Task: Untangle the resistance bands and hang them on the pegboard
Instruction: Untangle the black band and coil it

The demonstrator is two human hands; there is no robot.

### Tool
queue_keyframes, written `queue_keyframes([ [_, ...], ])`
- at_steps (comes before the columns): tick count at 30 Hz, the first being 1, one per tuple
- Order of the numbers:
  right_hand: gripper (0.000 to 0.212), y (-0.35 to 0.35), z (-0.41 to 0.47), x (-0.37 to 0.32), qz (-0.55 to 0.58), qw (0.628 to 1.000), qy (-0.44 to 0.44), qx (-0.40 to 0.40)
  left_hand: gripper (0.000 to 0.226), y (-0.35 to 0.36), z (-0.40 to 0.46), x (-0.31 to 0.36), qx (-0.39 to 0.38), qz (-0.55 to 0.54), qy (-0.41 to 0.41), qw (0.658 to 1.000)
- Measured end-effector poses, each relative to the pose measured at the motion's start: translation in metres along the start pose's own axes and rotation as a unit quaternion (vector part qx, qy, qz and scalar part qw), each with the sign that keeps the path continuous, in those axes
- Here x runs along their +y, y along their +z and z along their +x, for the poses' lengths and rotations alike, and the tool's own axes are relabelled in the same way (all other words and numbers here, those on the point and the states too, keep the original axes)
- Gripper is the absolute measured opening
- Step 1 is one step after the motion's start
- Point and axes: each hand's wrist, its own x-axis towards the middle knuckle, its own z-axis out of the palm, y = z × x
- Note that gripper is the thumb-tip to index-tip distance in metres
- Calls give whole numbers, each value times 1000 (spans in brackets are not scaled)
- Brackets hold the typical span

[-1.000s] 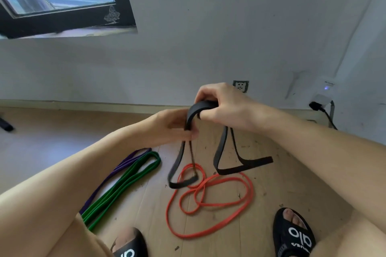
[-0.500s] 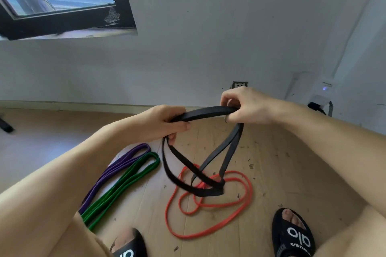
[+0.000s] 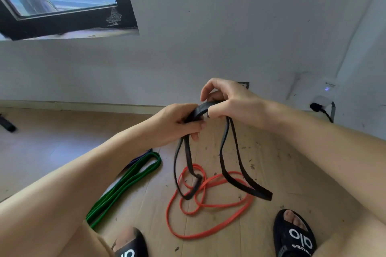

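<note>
Here, both hands (image 3: pixel 177 123) (image 3: pixel 231 103) gripping black band (image 3: pixel 229 165), loops dangling above red band (image 3: pixel 208 206)

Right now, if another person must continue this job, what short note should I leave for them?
Left hand and right hand both grip the black band close together at its top; two loops hang down from them over the floor.
The red band lies coiled on the floor below, crossing over itself. The green band lies folded flat to the left, with the purple band beside it, mostly hidden.
Done: the black band is lifted. Left: sort all the bands and hang them. No pegboard is in view.
</note>
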Motion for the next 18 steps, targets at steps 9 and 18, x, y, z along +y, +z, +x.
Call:
queue_keyframes([
  [9,7,9,5,-6,120,990,1,67,19,17,5,6,6,-167,16,986],
  [18,10,12,8,-10,209,974,1,83,19,26,12,5,13,-122,8,992],
])
